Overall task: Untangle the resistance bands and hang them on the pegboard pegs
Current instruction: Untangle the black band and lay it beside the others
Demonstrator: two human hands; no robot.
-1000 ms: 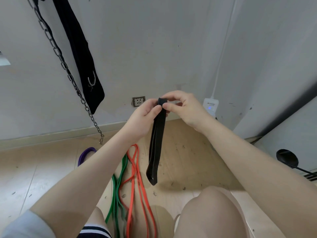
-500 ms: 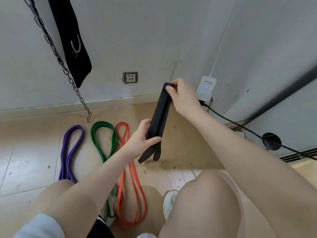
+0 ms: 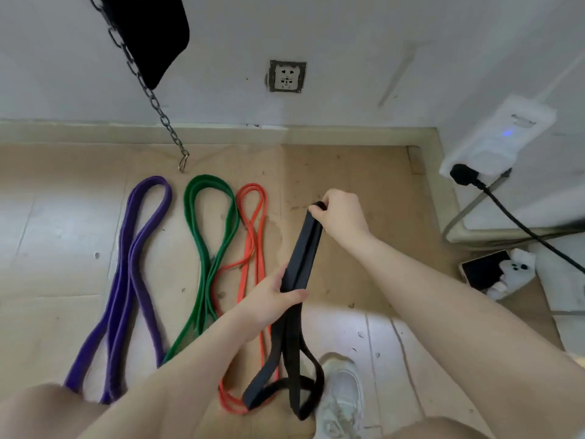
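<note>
Two hands are holding the black band (image 3: 301,248), which is folded over w/ several strands running side by side. The right hand (image 3: 340,215) is pinching the band's top fold, fingers curled tight over it, up above the floor (image 3: 332,166). The left hand (image 3: 269,299) is gripping the same band lower down, thumb lying across the front & fingers wrapped behind, approx halfway along. Below that grip the strands are spreading into loops that are hanging down to the floor, the bottom ends crossing over the lower end of the orange band (image 3: 253,245) & sitting just beside a white shoe (image 3: 342,394).

Three more bands are lying flat on the floor to the left, side by side & apart: the orange band nearest, then the green band (image 3: 207,248), then the purple band (image 3: 136,264) furthest left. Each is doubled into long loops w/ the rounded end pointing toward the wall (image 3: 348,42).

A metal chain (image 3: 158,106) w/ a clip at its end is hanging down in front of the wall, its clip ending just above the floor near the green band's top. A black strap (image 3: 148,36) is hanging next to the chain at top left. A wall socket (image 3: 287,76) is sitting low on the wall. At right, a white power strip (image 3: 497,137) w/ a blue light is carrying a black plug (image 3: 463,174) & cable. A dark phone (image 3: 487,270) and a white game controller (image 3: 519,270) are lying by the right edge.
</note>
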